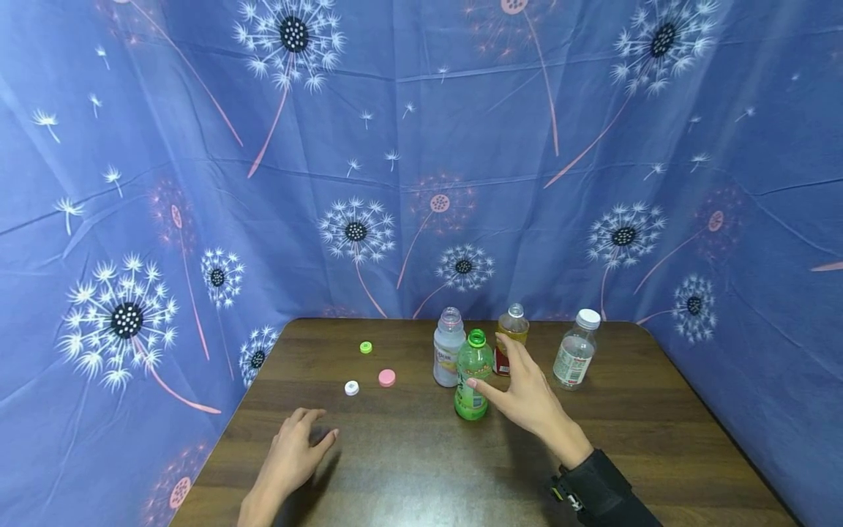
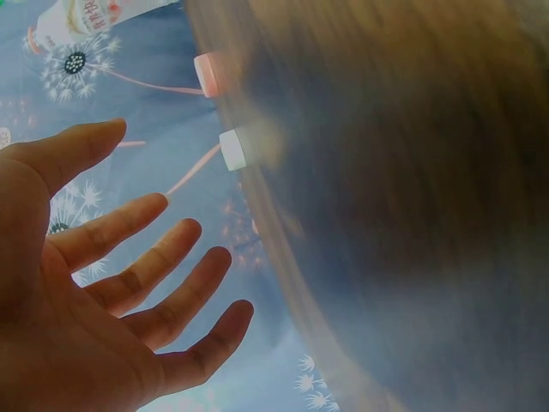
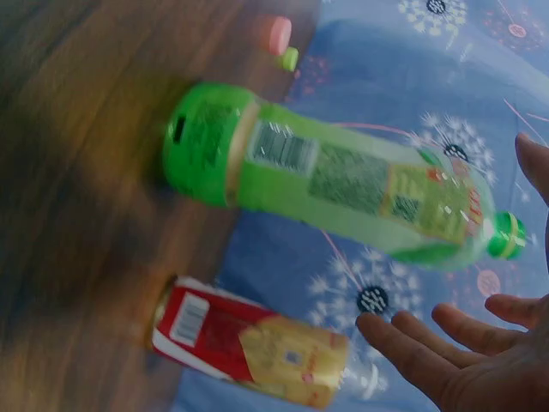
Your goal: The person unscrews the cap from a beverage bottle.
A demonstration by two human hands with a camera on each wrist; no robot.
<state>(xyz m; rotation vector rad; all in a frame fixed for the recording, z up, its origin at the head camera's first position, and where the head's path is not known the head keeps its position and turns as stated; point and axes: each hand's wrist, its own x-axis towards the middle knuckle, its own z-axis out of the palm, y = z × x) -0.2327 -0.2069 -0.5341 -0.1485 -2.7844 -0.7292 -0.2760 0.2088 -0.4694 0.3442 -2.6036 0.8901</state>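
Lower right of head view: black sleeve (image 1: pixel 609 490) at wrist; small silvery and yellow-green fitting (image 1: pixel 568 496) at its edge. Left hand (image 1: pixel 290 454), right hand (image 1: pixel 532 395): bare.

The left hand (image 2: pixel 81 330) enters from the lower left, palm visible, fingers separated and slightly bent. A white cap (image 2: pixel 232 149) and a pink cap (image 2: pixel 207 75) rest near each other on the wood-grain tabletop (image 2: pixel 403 215). A cropped bottle (image 2: pixel 90 13) stands before dandelion-patterned blue cloth (image 2: pixel 163 51).

A brown wood-grain table (image 1: pixel 408 468) carries four upright bottles (image 1: pixel 472 380) and three loose caps (image 1: pixel 386 378).
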